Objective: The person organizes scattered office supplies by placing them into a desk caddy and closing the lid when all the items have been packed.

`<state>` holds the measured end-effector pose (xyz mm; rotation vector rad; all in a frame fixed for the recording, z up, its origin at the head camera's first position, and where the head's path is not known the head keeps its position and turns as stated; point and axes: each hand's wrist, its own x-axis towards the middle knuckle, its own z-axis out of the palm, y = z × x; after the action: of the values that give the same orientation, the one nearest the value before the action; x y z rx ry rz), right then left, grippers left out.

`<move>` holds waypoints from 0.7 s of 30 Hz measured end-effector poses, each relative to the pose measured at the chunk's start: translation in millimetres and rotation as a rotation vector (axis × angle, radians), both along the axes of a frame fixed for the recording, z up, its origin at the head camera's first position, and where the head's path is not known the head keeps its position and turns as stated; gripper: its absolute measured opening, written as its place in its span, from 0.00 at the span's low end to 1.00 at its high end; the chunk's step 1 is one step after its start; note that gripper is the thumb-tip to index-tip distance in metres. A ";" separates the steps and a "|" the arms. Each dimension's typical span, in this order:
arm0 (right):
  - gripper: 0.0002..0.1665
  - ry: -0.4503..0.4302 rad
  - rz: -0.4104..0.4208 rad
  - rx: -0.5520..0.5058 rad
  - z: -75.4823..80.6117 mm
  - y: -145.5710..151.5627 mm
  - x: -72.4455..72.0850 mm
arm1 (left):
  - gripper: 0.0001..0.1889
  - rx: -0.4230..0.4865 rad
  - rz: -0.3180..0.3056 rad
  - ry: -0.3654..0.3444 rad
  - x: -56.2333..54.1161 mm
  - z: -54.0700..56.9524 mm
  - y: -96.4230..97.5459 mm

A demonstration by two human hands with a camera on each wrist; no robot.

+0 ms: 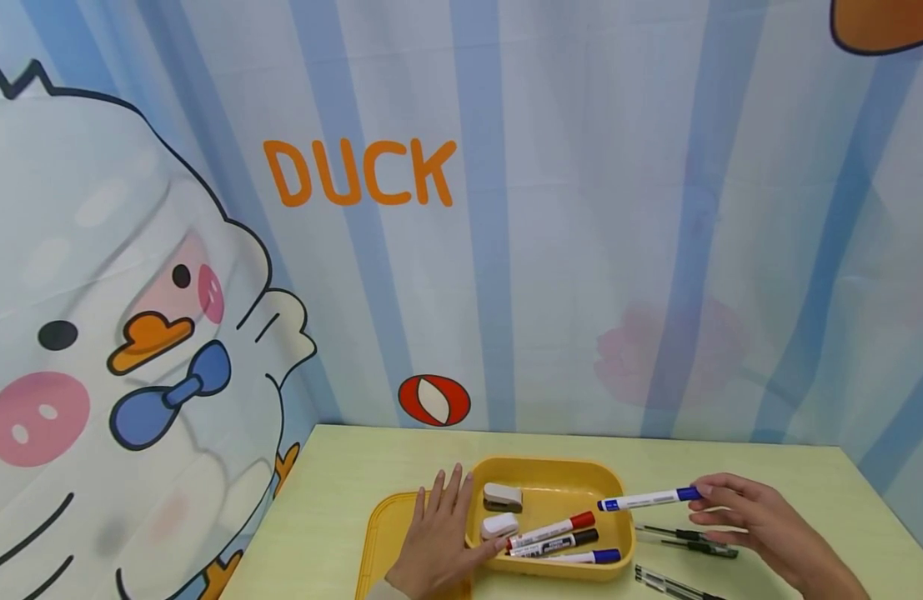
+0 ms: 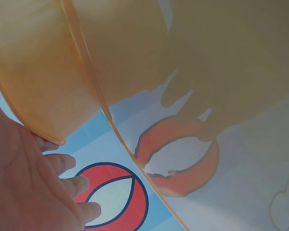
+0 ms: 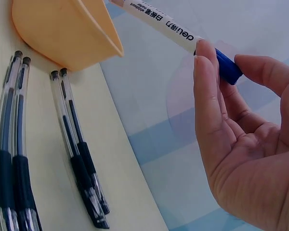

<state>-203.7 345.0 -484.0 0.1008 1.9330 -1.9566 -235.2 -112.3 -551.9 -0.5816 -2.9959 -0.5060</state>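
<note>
My right hand [image 1: 761, 521] pinches a whiteboard marker [image 1: 644, 500] by its blue-capped end, with thumb and fingertips on the cap [image 3: 227, 68] in the right wrist view. The marker is held near level over the right rim of a yellow box [image 1: 562, 492]. Inside lie a red-capped marker [image 1: 551, 530], a black-capped marker [image 1: 554, 543] and another blue-capped marker [image 1: 592, 557]. A small white and dark stapler-like item [image 1: 502, 497] and a white rounded item [image 1: 499, 525] sit at the box's left. My left hand [image 1: 440, 533], fingers straight and spread, rests against the box's left side.
A yellow lid or tray [image 1: 378, 533] lies partly under my left hand. Right of the box are several clear pens with black grips [image 3: 79, 144] on the pale table [image 1: 806, 475]. A printed duck curtain [image 1: 566, 250] hangs behind the table.
</note>
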 end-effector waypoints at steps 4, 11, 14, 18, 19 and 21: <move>0.13 0.007 0.018 0.013 0.7 -8.1 -3.2 | 0.53 0.007 -0.001 0.000 -0.1 0.7 -0.3; 0.12 -0.002 0.036 -0.020 -0.1 -20.9 -6.0 | 0.53 0.006 -0.002 -0.008 -0.2 1.5 -0.4; 0.13 -0.008 0.026 -0.011 -1.0 -26.9 -6.3 | 0.53 0.006 -0.003 -0.009 0.0 1.1 -0.5; 0.15 -0.002 0.020 0.015 -1.9 -35.3 -6.6 | 0.53 0.012 -0.002 -0.006 0.3 0.1 -0.6; 0.16 0.000 0.020 0.020 -2.0 -37.4 -6.6 | 0.53 0.012 -0.002 -0.004 0.3 -0.1 -0.5; 0.16 0.003 0.028 0.019 -2.3 -40.7 -7.0 | 0.53 0.012 -0.001 -0.001 0.2 -0.3 -0.4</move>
<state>-210.7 304.3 -486.3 0.0756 1.9444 -1.9224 -234.9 -112.7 -552.2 -0.5825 -2.9918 -0.5241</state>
